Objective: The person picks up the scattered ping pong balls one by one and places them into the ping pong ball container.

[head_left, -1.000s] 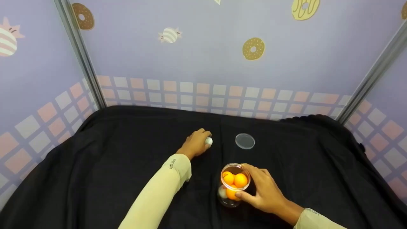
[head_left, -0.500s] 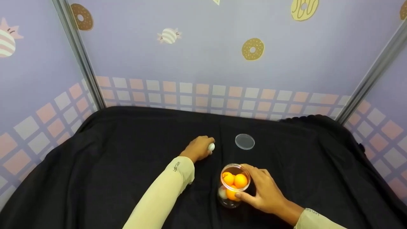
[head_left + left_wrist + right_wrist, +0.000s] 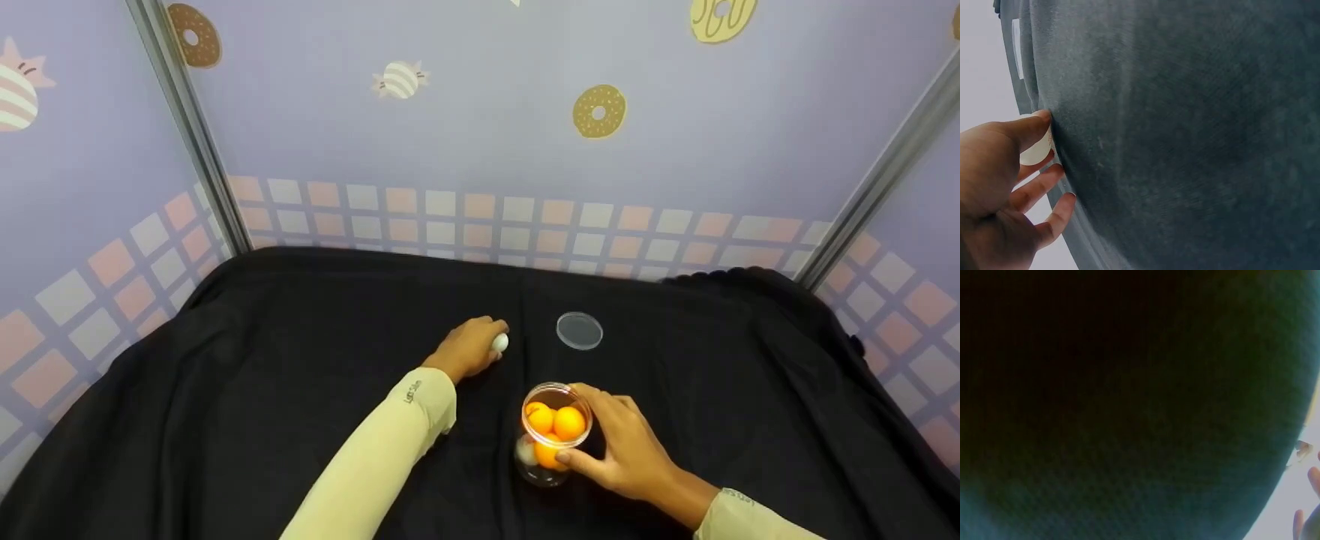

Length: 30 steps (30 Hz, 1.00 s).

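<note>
Between thumb and fingers, my left hand pinches a white ping-pong ball close over the black cloth. The left wrist view shows the thumb on this white ball, with the other fingers spread below. My right hand grips a clear plastic jar from its right side, thumb in front and fingers behind the rim. Inside the upright, open-topped jar are several orange ping-pong balls and a whitish ball seen through the wall. Dark cloth fills most of the right wrist view.
A round clear lid lies flat on the black cloth, beyond the jar and to the right of the left hand. Behind the table's far edge stands a lilac patterned wall, with side walls at left and right.
My left hand, with the white ball, has shifted slightly right and nearer to me, then stayed almost still. The right hand and the jar have held their place.
</note>
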### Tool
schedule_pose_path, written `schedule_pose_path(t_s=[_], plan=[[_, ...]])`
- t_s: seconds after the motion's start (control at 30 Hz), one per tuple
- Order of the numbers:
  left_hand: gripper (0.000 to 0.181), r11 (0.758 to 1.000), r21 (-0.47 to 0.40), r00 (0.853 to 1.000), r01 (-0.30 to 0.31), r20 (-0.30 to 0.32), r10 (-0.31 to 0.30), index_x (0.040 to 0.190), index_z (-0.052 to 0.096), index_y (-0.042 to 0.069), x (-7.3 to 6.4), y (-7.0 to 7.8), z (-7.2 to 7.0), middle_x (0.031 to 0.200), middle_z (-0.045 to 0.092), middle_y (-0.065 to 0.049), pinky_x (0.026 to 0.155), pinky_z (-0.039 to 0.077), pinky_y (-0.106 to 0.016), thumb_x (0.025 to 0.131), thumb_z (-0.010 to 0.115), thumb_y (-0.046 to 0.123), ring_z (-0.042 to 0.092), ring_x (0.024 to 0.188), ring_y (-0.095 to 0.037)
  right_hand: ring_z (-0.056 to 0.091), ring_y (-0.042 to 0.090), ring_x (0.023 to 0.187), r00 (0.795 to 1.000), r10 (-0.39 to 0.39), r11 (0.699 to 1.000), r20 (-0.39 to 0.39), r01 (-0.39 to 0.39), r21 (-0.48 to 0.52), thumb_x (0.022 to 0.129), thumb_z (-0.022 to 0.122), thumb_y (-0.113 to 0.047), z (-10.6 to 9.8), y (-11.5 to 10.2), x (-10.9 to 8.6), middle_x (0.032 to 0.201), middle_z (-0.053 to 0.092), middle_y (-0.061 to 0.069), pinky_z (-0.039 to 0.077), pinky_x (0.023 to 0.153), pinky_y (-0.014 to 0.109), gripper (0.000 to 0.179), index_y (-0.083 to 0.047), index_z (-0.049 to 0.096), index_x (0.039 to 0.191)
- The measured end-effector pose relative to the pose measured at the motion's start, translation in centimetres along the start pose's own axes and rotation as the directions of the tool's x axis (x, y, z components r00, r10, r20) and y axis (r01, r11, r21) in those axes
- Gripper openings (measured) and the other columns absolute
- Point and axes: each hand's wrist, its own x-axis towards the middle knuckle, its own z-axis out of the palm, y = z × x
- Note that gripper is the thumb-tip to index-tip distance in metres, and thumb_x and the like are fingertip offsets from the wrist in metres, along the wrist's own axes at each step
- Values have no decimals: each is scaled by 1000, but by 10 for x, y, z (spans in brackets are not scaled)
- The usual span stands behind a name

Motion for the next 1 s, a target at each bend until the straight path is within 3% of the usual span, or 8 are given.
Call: schedule_pose_path(t_s=[0.2,0.4,0.6,0.8,1.0], plan=[[30,994,-50,995,-94,-39,92,124,62,13,-3,14,-19,109,64,-10,93,55,-43,96,72,16,64,98,-28,65,17,113,999,24,1000,23,-24,7,79,80,-56,-1,0,0,133,67,0,46,92,38,81,-13,55,143],[37,972,-87,974,-217,-85,210,130,62,12,-10,40,-40,116,64,-10,95,54,-40,96,72,21,64,101,-26,65,18,113,999,23,1000,24,-24,13,80,79,-58,-1,1,0,133,67,0,47,91,39,82,-13,54,143],[38,947,-135,956,-291,-89,281,131,62,16,-27,68,-61,115,64,-5,93,54,-35,96,72,24,62,99,-19,66,18,111,999,15,1000,32,-16,14,78,82,-54,-1,2,0,132,67,0,47,90,40,82,-14,53,144],[40,917,-145,927,-372,-99,361,133,61,16,-47,87,-68,112,63,-4,88,54,-29,95,72,24,61,95,-15,66,17,108,1000,0,1000,12,0,15,78,82,-52,-1,2,0,130,68,0,47,88,39,81,-13,54,144],[40,888,-133,897,-440,-114,427,133,62,15,-68,98,-72,115,64,-4,89,54,-27,96,72,24,62,97,-15,66,14,110,1000,-8,1000,11,8,17,81,80,-54,0,1,1,131,67,-2,46,88,38,82,-12,52,145]])
